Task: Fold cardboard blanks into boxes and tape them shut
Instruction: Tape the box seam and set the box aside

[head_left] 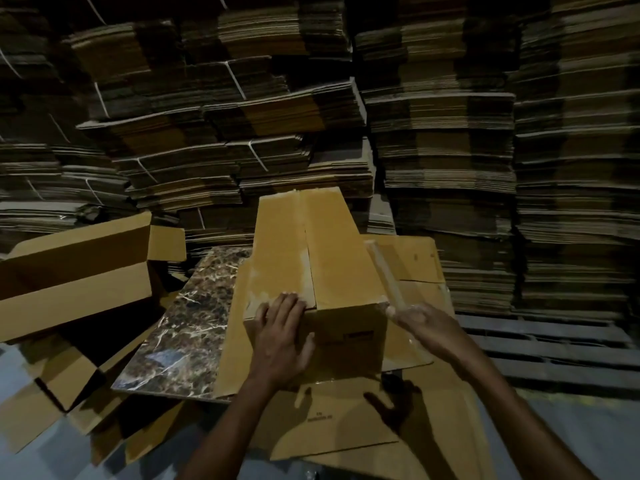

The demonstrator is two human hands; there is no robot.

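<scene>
Head: box (346, 265) label (358, 335) unreadable; blank (346, 431) print (318, 418) blurred

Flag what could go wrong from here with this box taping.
The left hand presses only the near end of the long brown cardboard box, so the far flaps may lift. The right hand grips a blurred pale tape roll off to the side, so the tape could land crooked or wrinkle. The box rests on loose flat cardboard sheets and might slide.

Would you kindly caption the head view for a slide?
Left hand presses the top flaps of the cardboard box; right hand holds tape beside it.
</scene>
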